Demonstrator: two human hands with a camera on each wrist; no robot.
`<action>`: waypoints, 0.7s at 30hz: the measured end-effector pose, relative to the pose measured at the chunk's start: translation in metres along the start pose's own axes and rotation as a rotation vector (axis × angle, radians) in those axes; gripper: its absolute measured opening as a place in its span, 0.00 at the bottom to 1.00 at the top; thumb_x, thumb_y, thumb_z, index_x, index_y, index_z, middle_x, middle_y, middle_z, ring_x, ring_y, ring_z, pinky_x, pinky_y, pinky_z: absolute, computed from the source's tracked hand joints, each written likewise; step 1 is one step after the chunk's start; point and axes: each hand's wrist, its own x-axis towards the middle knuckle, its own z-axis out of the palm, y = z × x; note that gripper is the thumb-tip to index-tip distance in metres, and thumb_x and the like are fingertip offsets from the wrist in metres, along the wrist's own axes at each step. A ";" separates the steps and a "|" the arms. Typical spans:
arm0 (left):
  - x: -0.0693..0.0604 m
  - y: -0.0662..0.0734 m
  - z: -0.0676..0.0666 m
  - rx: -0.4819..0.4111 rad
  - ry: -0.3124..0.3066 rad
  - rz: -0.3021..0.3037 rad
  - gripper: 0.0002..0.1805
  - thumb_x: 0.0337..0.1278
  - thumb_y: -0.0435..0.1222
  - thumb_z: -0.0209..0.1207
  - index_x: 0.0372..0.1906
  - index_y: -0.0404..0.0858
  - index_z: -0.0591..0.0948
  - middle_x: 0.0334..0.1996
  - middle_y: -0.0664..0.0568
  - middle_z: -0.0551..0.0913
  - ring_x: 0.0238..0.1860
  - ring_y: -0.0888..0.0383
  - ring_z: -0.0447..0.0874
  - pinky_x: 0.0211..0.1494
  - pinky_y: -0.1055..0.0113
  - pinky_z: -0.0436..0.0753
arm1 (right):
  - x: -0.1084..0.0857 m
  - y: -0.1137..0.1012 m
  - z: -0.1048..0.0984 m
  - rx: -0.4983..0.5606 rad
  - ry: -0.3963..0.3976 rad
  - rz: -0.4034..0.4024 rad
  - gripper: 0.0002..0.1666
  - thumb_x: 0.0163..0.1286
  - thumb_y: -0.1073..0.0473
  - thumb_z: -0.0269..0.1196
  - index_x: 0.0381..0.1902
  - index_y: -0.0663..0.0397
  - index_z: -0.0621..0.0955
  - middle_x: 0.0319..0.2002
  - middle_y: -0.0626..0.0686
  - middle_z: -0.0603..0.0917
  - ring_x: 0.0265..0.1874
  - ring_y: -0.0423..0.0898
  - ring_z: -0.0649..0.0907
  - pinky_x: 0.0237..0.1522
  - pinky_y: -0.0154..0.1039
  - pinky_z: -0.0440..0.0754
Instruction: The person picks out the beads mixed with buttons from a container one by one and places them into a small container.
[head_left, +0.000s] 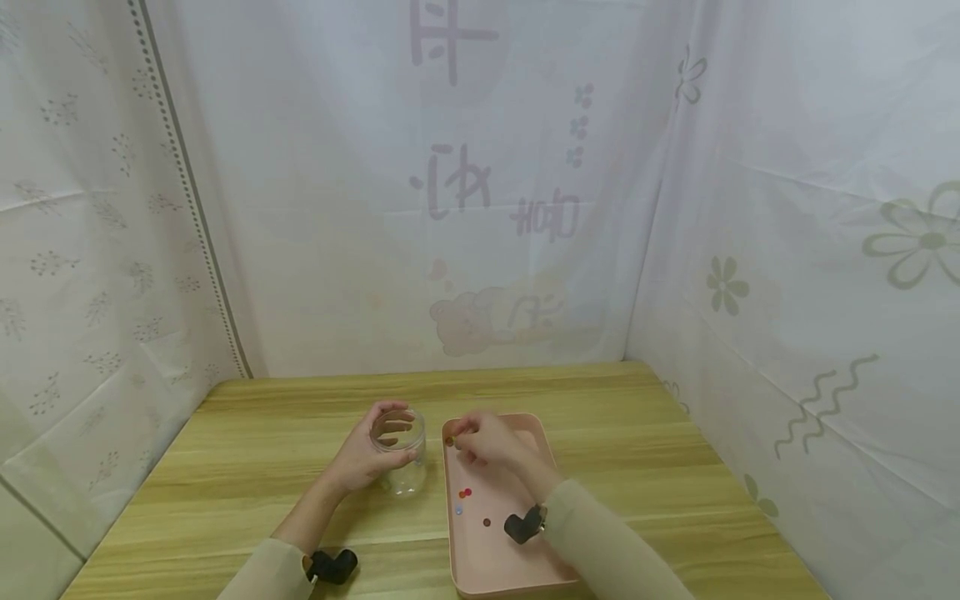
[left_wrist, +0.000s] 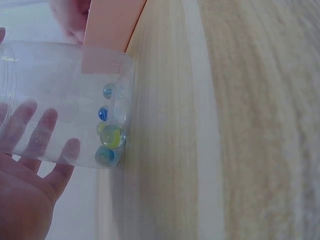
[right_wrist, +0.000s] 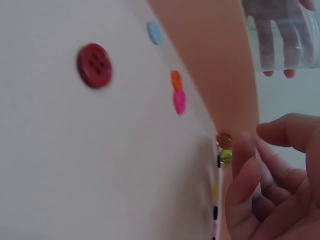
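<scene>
My left hand [head_left: 360,458] grips a clear jar [head_left: 409,477] with its thumb and fingers spread round the side. Several glass marbles [left_wrist: 111,136], blue and yellow-green, lie at the jar's bottom in the left wrist view. Over the far left corner of a pink tray [head_left: 506,558] is my right hand [head_left: 491,437], its fingers bent and a small gap between thumb and fingertips. Just beyond those fingertips sit an amber marble [right_wrist: 225,140] and a yellow-green marble [right_wrist: 226,156]. Nothing shows between the fingers.
In the tray lie a dark red button [right_wrist: 95,65], a light blue button [right_wrist: 155,32], and an orange piece [right_wrist: 176,80] touching a pink piece [right_wrist: 179,102]. Small coloured bits line the tray's far edge. A wooden table [head_left: 615,433] carries everything, with white curtains [head_left: 337,208] around it.
</scene>
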 end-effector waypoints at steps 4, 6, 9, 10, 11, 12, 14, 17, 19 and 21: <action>-0.001 0.000 0.000 0.000 0.001 -0.005 0.42 0.65 0.35 0.75 0.78 0.34 0.65 0.71 0.35 0.78 0.74 0.31 0.77 0.74 0.31 0.76 | 0.002 0.005 0.008 -0.025 0.021 0.006 0.14 0.74 0.65 0.62 0.54 0.60 0.84 0.25 0.49 0.84 0.19 0.40 0.75 0.24 0.32 0.72; -0.002 0.000 0.000 -0.002 0.001 -0.006 0.42 0.65 0.35 0.75 0.77 0.36 0.66 0.71 0.35 0.78 0.74 0.31 0.77 0.74 0.31 0.76 | 0.002 0.007 0.010 -0.036 0.033 0.007 0.15 0.72 0.66 0.61 0.54 0.60 0.85 0.23 0.49 0.83 0.16 0.39 0.73 0.22 0.31 0.71; -0.001 0.001 0.000 0.002 -0.002 -0.011 0.41 0.65 0.35 0.75 0.77 0.37 0.66 0.71 0.36 0.78 0.74 0.32 0.77 0.74 0.32 0.75 | 0.003 0.011 0.012 -0.032 0.043 0.009 0.14 0.73 0.67 0.61 0.54 0.59 0.85 0.22 0.49 0.83 0.17 0.39 0.74 0.20 0.31 0.69; -0.001 0.001 0.000 0.002 -0.004 -0.012 0.41 0.65 0.35 0.75 0.77 0.37 0.66 0.72 0.36 0.78 0.74 0.32 0.77 0.74 0.31 0.75 | 0.004 0.012 0.012 -0.028 0.044 0.009 0.14 0.73 0.67 0.62 0.54 0.58 0.86 0.22 0.49 0.84 0.17 0.39 0.75 0.20 0.31 0.69; -0.001 0.001 -0.001 0.001 -0.004 -0.015 0.41 0.65 0.35 0.75 0.77 0.37 0.66 0.72 0.36 0.78 0.73 0.31 0.77 0.74 0.31 0.75 | 0.004 0.013 0.012 -0.023 0.046 0.004 0.14 0.73 0.67 0.62 0.53 0.58 0.86 0.22 0.49 0.84 0.18 0.40 0.77 0.20 0.31 0.69; -0.001 0.002 -0.001 -0.002 -0.006 -0.017 0.42 0.65 0.35 0.75 0.77 0.37 0.65 0.72 0.35 0.78 0.73 0.30 0.76 0.74 0.31 0.74 | 0.004 0.014 0.012 -0.016 0.047 0.003 0.13 0.74 0.67 0.62 0.53 0.58 0.86 0.23 0.49 0.84 0.19 0.40 0.78 0.20 0.31 0.70; 0.000 0.002 -0.001 -0.006 -0.007 -0.022 0.42 0.65 0.35 0.75 0.78 0.36 0.65 0.72 0.35 0.77 0.74 0.29 0.76 0.75 0.31 0.74 | 0.005 0.015 0.012 -0.003 0.050 -0.001 0.13 0.74 0.66 0.62 0.53 0.58 0.86 0.23 0.49 0.85 0.21 0.41 0.80 0.20 0.31 0.70; 0.000 0.001 -0.001 -0.010 -0.008 -0.025 0.43 0.65 0.35 0.76 0.78 0.35 0.65 0.72 0.35 0.78 0.74 0.26 0.74 0.75 0.31 0.74 | 0.005 0.017 0.012 0.019 0.052 -0.005 0.13 0.74 0.66 0.63 0.54 0.58 0.86 0.24 0.49 0.85 0.21 0.41 0.81 0.20 0.32 0.70; 0.000 0.001 -0.001 -0.007 -0.009 -0.023 0.44 0.65 0.35 0.75 0.78 0.34 0.64 0.71 0.35 0.78 0.74 0.26 0.74 0.74 0.31 0.74 | 0.005 0.018 0.013 0.028 0.054 -0.006 0.14 0.74 0.67 0.63 0.55 0.58 0.87 0.24 0.49 0.84 0.21 0.41 0.81 0.19 0.31 0.70; 0.000 0.000 -0.001 -0.007 -0.008 -0.021 0.43 0.65 0.35 0.76 0.78 0.34 0.64 0.72 0.35 0.78 0.74 0.26 0.74 0.75 0.31 0.74 | 0.005 0.018 0.013 0.031 0.056 -0.013 0.14 0.74 0.67 0.63 0.55 0.57 0.87 0.24 0.48 0.84 0.21 0.41 0.81 0.19 0.31 0.69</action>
